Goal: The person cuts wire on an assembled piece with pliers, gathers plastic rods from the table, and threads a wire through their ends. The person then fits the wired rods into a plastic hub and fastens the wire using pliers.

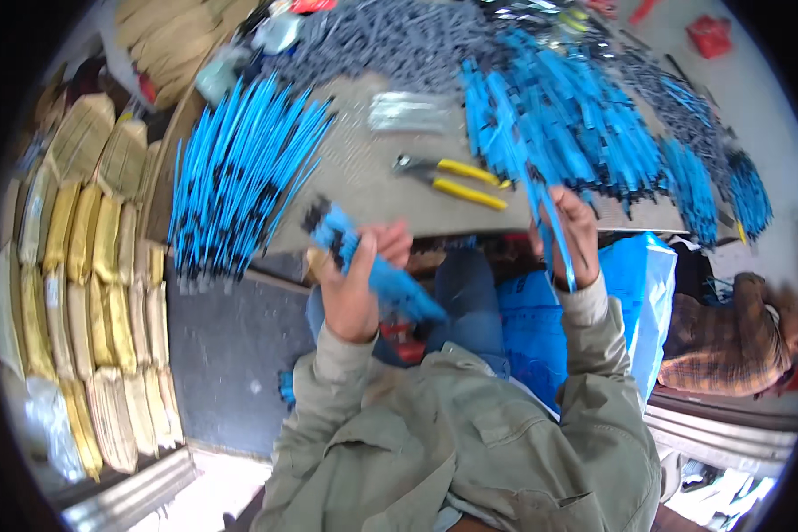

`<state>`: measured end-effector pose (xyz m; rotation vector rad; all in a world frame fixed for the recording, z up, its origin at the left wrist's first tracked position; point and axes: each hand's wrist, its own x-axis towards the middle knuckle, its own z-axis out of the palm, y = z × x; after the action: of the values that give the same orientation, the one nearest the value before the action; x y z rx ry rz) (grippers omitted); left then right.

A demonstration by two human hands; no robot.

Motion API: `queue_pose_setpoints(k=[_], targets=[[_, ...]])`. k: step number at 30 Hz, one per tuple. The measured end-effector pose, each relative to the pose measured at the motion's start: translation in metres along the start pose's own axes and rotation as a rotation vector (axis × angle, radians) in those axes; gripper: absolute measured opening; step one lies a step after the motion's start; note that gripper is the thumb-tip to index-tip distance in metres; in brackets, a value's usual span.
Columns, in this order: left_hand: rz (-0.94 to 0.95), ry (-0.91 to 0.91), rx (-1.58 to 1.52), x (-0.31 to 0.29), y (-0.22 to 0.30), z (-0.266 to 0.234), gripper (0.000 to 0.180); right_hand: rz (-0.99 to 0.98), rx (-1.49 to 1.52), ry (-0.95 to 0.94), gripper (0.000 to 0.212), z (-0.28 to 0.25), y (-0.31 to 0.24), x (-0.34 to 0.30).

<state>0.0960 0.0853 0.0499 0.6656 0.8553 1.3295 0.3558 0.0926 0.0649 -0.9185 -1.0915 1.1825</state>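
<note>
My left hand point(349, 293) is closed round a bundle of blue strips point(399, 288), tilted over my lap. Black ends show at the bundle's upper left, and its lower end is smeared by motion. In my right hand point(576, 232), at the table's front edge, are a few long blue strips point(554, 226) running up and down; how many I cannot tell. Beyond that hand lies a big heap of blue strips point(576, 115) with black tips. Pliers with yellow handles point(470, 182) rest on the table point(372, 195) between my hands.
Another spread of blue strips point(239, 168) covers the table's left end. Grey parts point(372, 40) are piled at the back, behind a clear plastic packet point(408, 113). Stacked yellow packages point(89, 230) stand at the left. A blue bag point(634, 293) and a person in plaid point(727, 341) are at the right.
</note>
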Motion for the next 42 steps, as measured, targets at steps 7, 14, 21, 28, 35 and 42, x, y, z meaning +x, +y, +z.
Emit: queue_pose_setpoints(k=[7, 14, 21, 28, 35, 42], targets=[[0.127, -0.049, -0.123, 0.003, 0.000, 0.012, 0.028, 0.426, 0.277, -0.260, 0.015, 0.061, 0.053, -0.044], [0.242, -0.008, -0.090, -0.007, -0.008, 0.012, 0.021, 0.436, 0.283, -0.323, 0.019, 0.065, 0.063, -0.046], [0.322, 0.045, 0.094, -0.005, -0.005, 0.013, 0.023, 0.389, 0.220, -0.472, 0.028, 0.053, 0.042, -0.041], [0.220, -0.061, 0.156, -0.012, 0.005, 0.007, 0.020, 0.274, -0.163, -0.947, 0.032, 0.025, 0.019, -0.030], [0.203, -0.160, 0.137, -0.014, 0.018, 0.001, 0.020, 0.087, -0.437, -0.626, 0.026, 0.031, 0.036, -0.050], [-0.013, -0.288, -0.134, -0.032, 0.037, 0.018, 0.020, -0.318, -0.761, -0.408, 0.032, 0.034, 0.035, -0.039]])
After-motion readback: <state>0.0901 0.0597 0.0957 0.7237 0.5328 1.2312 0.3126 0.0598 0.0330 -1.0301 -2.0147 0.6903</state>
